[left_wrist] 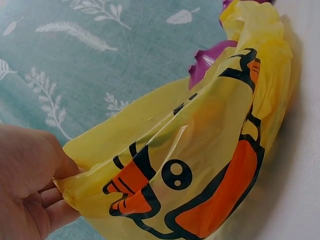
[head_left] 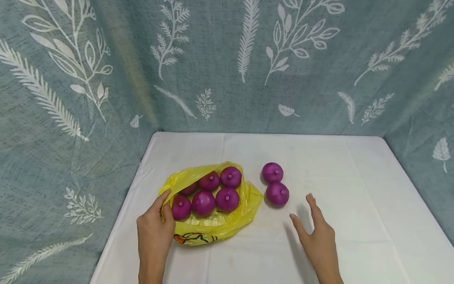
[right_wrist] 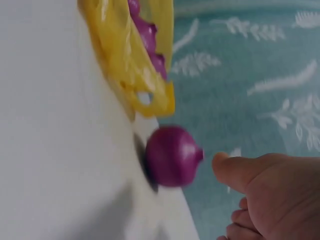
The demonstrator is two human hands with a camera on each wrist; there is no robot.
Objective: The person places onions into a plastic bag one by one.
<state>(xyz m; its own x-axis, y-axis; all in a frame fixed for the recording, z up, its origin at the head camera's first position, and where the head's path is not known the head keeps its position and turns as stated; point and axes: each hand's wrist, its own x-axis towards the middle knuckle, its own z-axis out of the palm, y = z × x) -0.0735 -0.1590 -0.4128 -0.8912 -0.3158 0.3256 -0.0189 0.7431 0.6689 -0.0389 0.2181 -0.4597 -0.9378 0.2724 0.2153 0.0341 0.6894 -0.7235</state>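
A yellow plastic bag (head_left: pixel 209 228) with a cartoon print lies on its side, its mouth spread wide. Several purple onions (head_left: pixel 203 203) sit inside it. My left hand (head_left: pixel 156 223) pinches the bag's left rim between thumb and fingers; the left wrist view shows the same grip on the yellow plastic (left_wrist: pixel 150 170). Two more onions stand outside to the right of the bag, the rear one (head_left: pixel 272 172) touching the front one (head_left: pixel 278 194). Right of these, my right hand (head_left: pixel 317 240) hovers above the table with thumb and fingers spread, holding nothing. An onion (right_wrist: pixel 172 156) appears near its thumb.
A white cloth covers the table (head_left: pixel 354 189). Grey-green curtains (head_left: pixel 227 79) with white leaf prints hang behind it and along both sides. One bag handle (head_left: pixel 256 193) reaches toward the two loose onions.
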